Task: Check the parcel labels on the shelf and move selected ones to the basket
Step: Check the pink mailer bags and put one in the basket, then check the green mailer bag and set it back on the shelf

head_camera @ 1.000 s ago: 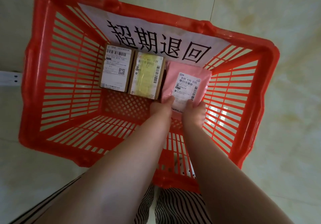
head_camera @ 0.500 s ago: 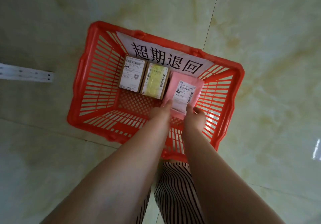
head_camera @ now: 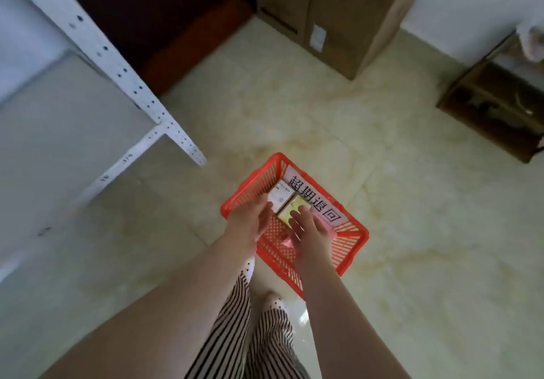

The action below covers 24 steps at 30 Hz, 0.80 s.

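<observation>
Glossy cream marble-patterned floor tiles (head_camera: 412, 246), tall brown cardboard box (head_camera: 321, 13) standing against the far wall, dark wooden low stand (head_camera: 497, 105) at right, dark red-brown cabinet base (head_camera: 188, 43) behind, black-and-white striped trousers (head_camera: 250, 337), white spotted slippers (head_camera: 273, 302)

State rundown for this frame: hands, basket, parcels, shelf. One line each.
left hand: open, holds nothing, above the basket
right hand: open, fingers spread, holds nothing
red basket: upright on the floor, paper sign on its far wall
white-label parcel: lying flat in the basket
yellow parcel: flat beside it, partly hidden by the right hand
pink parcel: in the basket, mostly hidden
white shelf: visible tier bare
</observation>
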Available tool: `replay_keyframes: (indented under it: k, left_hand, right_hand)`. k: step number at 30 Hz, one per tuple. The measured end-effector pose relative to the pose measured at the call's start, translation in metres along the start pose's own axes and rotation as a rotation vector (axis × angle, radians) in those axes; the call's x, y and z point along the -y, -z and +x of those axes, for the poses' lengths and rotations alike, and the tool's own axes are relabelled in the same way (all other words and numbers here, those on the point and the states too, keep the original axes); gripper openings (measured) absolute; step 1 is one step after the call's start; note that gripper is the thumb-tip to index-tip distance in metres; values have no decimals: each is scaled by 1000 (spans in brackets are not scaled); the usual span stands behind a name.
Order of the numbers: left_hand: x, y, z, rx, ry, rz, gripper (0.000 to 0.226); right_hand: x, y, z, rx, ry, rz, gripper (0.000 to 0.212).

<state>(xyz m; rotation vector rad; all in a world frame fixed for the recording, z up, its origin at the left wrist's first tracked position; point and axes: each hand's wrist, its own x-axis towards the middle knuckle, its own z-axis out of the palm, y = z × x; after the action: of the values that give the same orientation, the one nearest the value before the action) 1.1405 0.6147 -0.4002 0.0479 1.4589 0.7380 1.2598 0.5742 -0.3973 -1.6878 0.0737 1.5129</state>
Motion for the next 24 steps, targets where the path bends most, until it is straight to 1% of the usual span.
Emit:
replay_keyframes:
  k: [3,7,10,12,16,18,21,24]
  left_hand:
    - [-50,28,-66,-52,-83,-113,15]
    - [-110,75,-139,-111,-164,-282,7]
    - [-154,118,-184,-92,-231,-395,10]
    - [-185,151,-208,-60,-288,-480,10]
    - [-241,222,-252,-36,-404,-602,18]
    - [-266,269,-275,-17,-447,-647,20]
    - [-294,334,-306,18,-511,-699,23]
    - [-318,405,-329,5,-561,-707,21]
  right_hand:
    - [29,-43,-74,113,14,-3,10]
    - [38,-108,-144,240,67,-72,9]
    - [39,-166,-187,346,118,-128,26]
    - [36,-207,-217,428,153,-173,28]
    - [15,-288,-275,593,195,-239,22]
    - [-6,-332,-310,676,201,-263,20]
    - [-39,-391,-357,775,193,-268,20]
    - [-76,-447,-406,834,186,-267,17]
